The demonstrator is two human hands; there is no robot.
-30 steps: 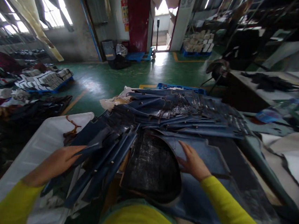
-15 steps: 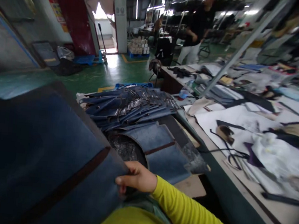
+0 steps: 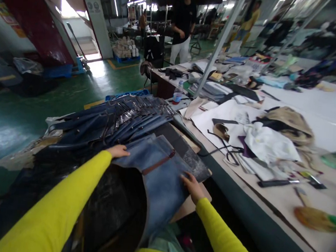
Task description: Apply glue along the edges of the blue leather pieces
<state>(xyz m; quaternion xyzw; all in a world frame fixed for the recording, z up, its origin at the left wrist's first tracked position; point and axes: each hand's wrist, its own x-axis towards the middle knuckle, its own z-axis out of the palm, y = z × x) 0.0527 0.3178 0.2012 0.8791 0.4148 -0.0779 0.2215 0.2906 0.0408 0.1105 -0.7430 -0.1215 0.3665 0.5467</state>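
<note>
A stack of blue leather panels [image 3: 159, 168] with a brown stripe lies in front of me on a cardboard-topped stand. My left hand [image 3: 118, 151] rests on the far left corner of the top panel, fingers flat. At the panel's right edge is my right hand [image 3: 191, 185], fingers touching it. A dark curved piece [image 3: 109, 207] sits below the panel, close to my body. Beyond the stack lies a fanned pile of narrow blue strips [image 3: 118, 117].
A long work table [image 3: 268, 199] to the right carries white sheets, black straps, tan fabric [image 3: 290, 122], tools and a water bottle [image 3: 177, 93]. A slanted metal pole [image 3: 220, 40] rises from it. A person in black [image 3: 184, 20] stands at the back. Green floor lies left.
My view has swung right and down. The big blue panel held up at my left has been laid on the stack, and both hands now rest on its edges.
</note>
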